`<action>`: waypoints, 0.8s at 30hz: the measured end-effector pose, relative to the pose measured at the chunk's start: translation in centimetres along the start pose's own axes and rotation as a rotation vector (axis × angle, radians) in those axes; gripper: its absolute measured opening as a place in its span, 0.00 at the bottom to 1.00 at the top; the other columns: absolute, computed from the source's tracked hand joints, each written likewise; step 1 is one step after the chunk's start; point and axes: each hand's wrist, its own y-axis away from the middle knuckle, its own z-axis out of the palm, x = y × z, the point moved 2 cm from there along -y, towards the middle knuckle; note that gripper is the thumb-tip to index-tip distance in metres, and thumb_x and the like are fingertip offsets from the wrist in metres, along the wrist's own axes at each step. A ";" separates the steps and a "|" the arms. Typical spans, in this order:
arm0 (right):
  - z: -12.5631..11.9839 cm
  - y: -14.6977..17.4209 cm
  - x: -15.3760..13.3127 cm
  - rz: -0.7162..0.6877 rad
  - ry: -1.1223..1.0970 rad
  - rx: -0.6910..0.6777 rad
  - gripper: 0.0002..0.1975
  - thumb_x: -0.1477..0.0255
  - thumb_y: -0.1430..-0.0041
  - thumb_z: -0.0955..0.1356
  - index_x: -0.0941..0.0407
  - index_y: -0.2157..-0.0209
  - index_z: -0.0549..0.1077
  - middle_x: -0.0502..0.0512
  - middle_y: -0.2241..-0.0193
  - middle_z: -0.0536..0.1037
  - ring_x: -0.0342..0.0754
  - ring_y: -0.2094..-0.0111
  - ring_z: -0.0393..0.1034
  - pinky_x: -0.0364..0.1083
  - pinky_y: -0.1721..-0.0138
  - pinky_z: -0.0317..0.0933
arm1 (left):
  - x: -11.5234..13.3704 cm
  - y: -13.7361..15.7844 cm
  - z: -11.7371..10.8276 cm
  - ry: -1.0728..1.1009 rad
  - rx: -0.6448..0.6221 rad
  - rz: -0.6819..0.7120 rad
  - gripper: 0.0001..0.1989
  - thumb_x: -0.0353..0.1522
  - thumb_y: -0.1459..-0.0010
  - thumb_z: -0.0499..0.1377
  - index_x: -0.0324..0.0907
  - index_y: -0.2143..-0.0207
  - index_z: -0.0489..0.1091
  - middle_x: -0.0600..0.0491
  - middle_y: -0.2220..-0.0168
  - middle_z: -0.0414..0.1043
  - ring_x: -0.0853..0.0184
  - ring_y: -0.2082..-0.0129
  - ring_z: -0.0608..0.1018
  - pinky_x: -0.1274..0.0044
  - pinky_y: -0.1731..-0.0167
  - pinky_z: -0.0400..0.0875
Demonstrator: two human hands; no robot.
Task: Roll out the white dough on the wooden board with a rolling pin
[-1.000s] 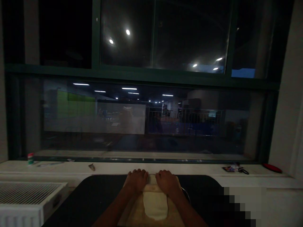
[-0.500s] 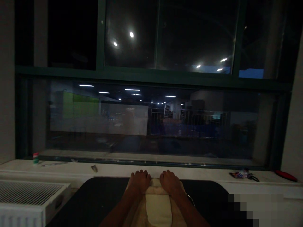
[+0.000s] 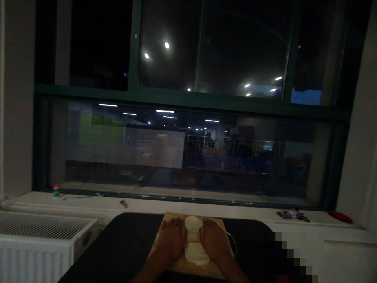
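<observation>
A pale sheet of flattened dough (image 3: 196, 253) lies lengthwise on a wooden cutting board (image 3: 213, 270). Across the dough rests a wooden rolling pin (image 3: 193, 237), its middle showing between my hands. My left hand (image 3: 173, 237) is closed over the pin's left part, and my right hand (image 3: 211, 237) presses on its right part with curled fingers. The pin's ends are hidden under both hands. Dough shows beyond the pin and on the near side of it. The board sits on a dark table (image 3: 129, 239).
Behind the table runs a white windowsill (image 3: 224, 210) below a dark window. On it stand a small red-and-green container (image 3: 56, 190), a crumpled scrap (image 3: 123, 203), small packets (image 3: 290, 213) and a red oval item (image 3: 340, 216). A white radiator (image 3: 41, 247) is at the left.
My hands and the rolling pin have come back towards me along the dough, exposing its far end and the board's far edge. The view has tilted and shifted slightly.
</observation>
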 end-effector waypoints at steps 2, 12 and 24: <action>-0.3 1.3 -0.3 -0.006 0.005 0.021 0.25 0.70 0.35 0.54 0.64 0.45 0.72 0.64 0.44 0.71 0.54 0.41 0.63 0.50 0.39 0.52 | 0.4 1.3 -0.3 0.009 0.011 -0.014 0.26 0.35 0.33 0.37 0.40 0.41 0.65 0.44 0.40 0.67 0.53 0.40 0.68 0.54 0.41 0.57; -1.1 7.7 -0.8 -0.067 -0.028 0.033 0.27 0.67 0.32 0.52 0.63 0.37 0.61 0.56 0.36 0.57 0.51 0.35 0.50 0.50 0.35 0.48 | 1.4 8.2 -1.4 0.102 -0.009 0.068 0.28 0.43 0.31 0.36 0.46 0.34 0.54 0.54 0.33 0.53 0.56 0.33 0.55 0.53 0.35 0.47; -2.7 9.1 -1.1 -0.050 -0.060 -0.037 0.27 0.67 0.32 0.52 0.60 0.37 0.61 0.54 0.35 0.56 0.52 0.34 0.48 0.53 0.35 0.46 | 0.5 9.2 -1.6 0.136 -0.096 0.135 0.27 0.43 0.31 0.37 0.50 0.33 0.49 0.57 0.32 0.48 0.58 0.33 0.53 0.55 0.34 0.46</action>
